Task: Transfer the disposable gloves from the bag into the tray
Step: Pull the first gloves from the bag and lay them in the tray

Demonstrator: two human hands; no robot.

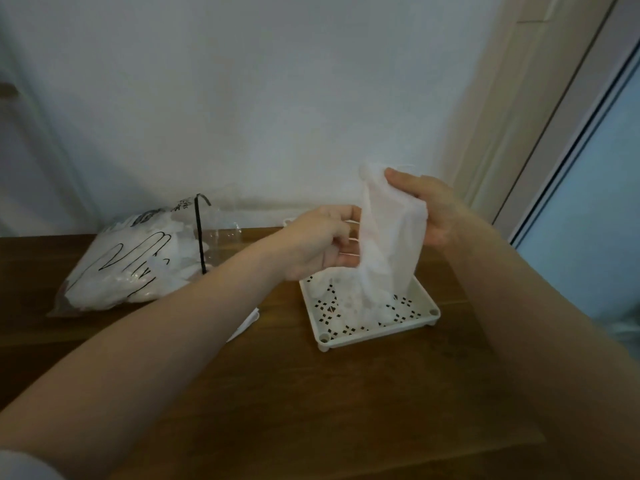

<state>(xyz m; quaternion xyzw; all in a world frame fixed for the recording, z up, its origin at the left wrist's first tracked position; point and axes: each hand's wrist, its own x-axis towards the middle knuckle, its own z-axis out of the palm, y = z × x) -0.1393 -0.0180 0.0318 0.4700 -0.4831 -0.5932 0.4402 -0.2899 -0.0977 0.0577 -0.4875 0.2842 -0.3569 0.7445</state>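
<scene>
A translucent disposable glove [391, 233] hangs upright above the cream perforated tray [429, 311], its lower end reaching down into the tray. My right hand [429, 209] pinches the glove's top edge. My left hand [322, 244] grips its left side with curled fingers. More thin white gloves lie crumpled on the tray floor [367, 306]. The clear plastic bag [138, 258], printed with a black hand outline and full of white gloves, lies on the table to the left, apart from both hands.
The wooden table [311, 393] meets a white wall at the back. A black twist tie [200, 233] stands at the bag's mouth. A white scrap [247, 322] pokes out beneath my left forearm. A door frame and glass pane [571, 150] rise at the right.
</scene>
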